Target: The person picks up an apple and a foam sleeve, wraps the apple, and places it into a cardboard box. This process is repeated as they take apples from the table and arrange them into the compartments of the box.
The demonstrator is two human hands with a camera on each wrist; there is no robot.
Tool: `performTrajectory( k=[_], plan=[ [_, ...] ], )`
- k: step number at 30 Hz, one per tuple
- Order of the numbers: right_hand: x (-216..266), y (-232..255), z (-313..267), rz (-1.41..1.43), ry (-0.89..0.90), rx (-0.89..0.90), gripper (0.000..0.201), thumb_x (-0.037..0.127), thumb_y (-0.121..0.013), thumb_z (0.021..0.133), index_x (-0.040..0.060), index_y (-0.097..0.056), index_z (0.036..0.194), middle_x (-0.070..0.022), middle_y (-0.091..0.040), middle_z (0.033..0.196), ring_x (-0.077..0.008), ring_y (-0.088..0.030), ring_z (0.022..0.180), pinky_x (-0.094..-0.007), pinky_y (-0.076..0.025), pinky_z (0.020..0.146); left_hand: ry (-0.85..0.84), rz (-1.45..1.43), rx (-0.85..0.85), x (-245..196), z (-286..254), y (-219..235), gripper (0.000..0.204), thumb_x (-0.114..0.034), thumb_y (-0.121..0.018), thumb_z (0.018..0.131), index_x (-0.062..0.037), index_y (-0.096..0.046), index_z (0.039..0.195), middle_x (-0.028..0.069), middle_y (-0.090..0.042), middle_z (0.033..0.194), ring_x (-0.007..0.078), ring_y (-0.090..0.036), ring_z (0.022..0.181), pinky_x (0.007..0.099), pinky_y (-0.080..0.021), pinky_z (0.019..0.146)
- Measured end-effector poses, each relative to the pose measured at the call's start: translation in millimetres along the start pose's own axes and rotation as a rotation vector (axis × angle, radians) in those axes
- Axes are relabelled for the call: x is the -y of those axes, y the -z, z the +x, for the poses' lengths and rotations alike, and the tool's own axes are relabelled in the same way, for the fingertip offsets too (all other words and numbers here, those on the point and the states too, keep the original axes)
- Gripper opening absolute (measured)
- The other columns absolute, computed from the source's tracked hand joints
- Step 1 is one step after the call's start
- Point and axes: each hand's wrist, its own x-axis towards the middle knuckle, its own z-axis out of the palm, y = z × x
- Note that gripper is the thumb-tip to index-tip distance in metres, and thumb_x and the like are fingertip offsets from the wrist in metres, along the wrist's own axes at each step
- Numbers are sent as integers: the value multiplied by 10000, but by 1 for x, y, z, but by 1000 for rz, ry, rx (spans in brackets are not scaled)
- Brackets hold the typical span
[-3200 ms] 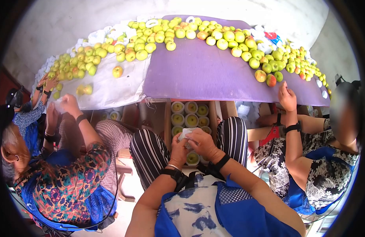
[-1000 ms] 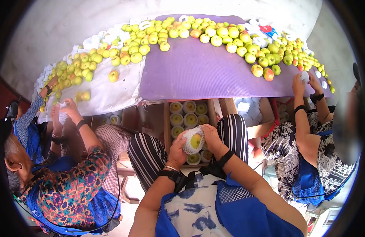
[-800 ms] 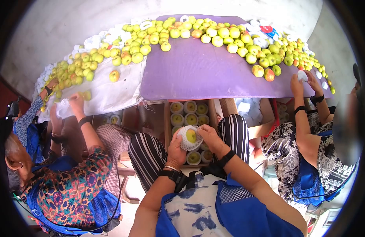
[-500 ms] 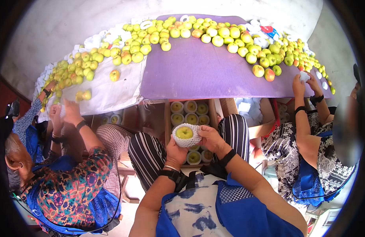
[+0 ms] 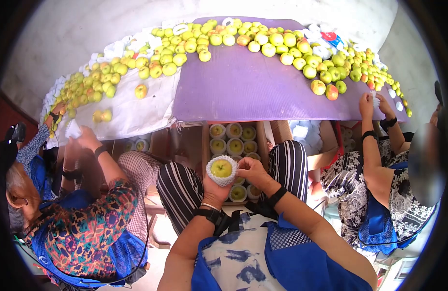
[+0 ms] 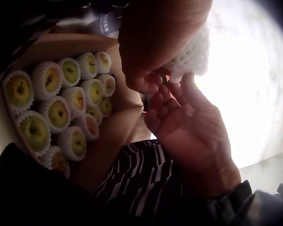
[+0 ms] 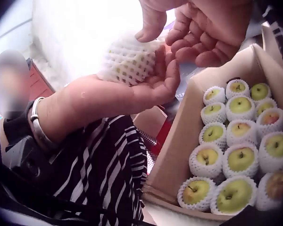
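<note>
A green apple (image 5: 221, 168) sits in a white foam net (image 7: 127, 70), its stem end facing up through the net's mouth. My left hand (image 5: 215, 190) cradles it from below, fingers curled round its side. At the net's right edge, my right hand (image 5: 255, 173) pinches the foam rim between thumb and fingers. In the left wrist view, the left hand (image 6: 165, 37) hides much of the netted apple, and the right hand's fingertips (image 6: 187, 82) meet the foam's lower edge. Beneath the hands stands a carton (image 7: 172, 160) holding rows of netted apples (image 7: 240, 157).
A table with a purple mat (image 5: 253, 82) and white sheet (image 5: 156, 104) lies ahead, heaped with loose apples (image 5: 277, 41) along its far side. Another carton (image 5: 326, 150) with white foam nets stands right. People work on both sides, the nearest wearing a floral sleeve (image 5: 107, 203).
Between my hands the netted apple has turned from its side to stem up and shifted slightly left. My right hand has moved to the net's right rim. The neighbours' hands have moved too.
</note>
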Motion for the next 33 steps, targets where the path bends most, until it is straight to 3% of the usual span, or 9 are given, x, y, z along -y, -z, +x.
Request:
performTrajectory(
  k=[4,6,13,18,21,25,28,30,33],
  plan=[
    [2,2,-3,-126,131,-57,407,13,-638,691,35,-509,1076,-47,-564,936,-114,-532,856,-249,-446,734,-10,-9,-22,2,-4,-4,460,-432,-319,859,-112,-487,1143,118,-505,1174,327,-481,1074,496,-413,835],
    [6,3,-3,-282,403,16,608,10,-644,669,83,-433,1235,-74,-514,1110,-141,-491,993,-258,-433,795,7,62,20,2,-4,-6,468,-429,-324,856,-101,-487,1148,134,-503,1177,339,-489,1069,500,-429,813],
    [10,11,-4,-340,239,190,724,25,-643,667,97,-340,1321,-82,-423,1257,-160,-430,1107,-261,-424,840,68,115,131,0,-8,-11,458,-410,-331,862,-82,-497,1136,142,-515,1154,324,-498,1065,464,-448,814],
    [23,5,-15,-232,269,236,817,30,-664,640,105,-270,1352,-92,-382,1292,-206,-372,1178,-283,-418,861,-9,243,-290,8,-5,-11,449,-395,-274,932,-46,-479,1128,122,-537,1087,278,-532,1008,411,-434,860],
    [11,-4,-11,-440,447,260,807,29,-682,610,97,-311,1324,-105,-375,1288,-220,-353,1194,-306,-399,894,-30,441,-262,15,1,7,485,-412,-236,943,-28,-464,1133,106,-538,1080,268,-532,1005,391,-427,869],
    [6,-7,-7,-502,378,295,734,41,-694,595,79,-384,1259,-127,-430,1223,-238,-401,1153,-321,-375,924,-67,554,-182,19,2,15,493,-410,-224,945,-21,-452,1144,101,-539,1071,245,-535,996,375,-429,864],
    [17,1,5,-492,320,227,650,21,-691,585,73,-445,1184,-102,-498,1112,-220,-481,1048,-312,-408,883,24,347,-90,12,5,6,542,-456,-228,931,-9,-435,1158,127,-524,1078,264,-509,1027,397,-405,880],
    [28,16,19,-255,178,95,615,-13,-679,573,82,-476,1146,-64,-536,1006,-184,-530,936,-304,-442,827,-45,566,-385,9,1,1,603,-514,-241,907,-2,-420,1170,156,-503,1093,292,-475,1041,428,-374,889],
    [38,42,51,-113,105,49,602,-15,-677,572,92,-485,1133,-40,-537,975,-148,-533,899,-295,-464,771,-73,533,-482,7,-1,6,590,-518,-270,897,-4,-433,1137,164,-498,1080,299,-466,1009,430,-364,870]
  ],
)
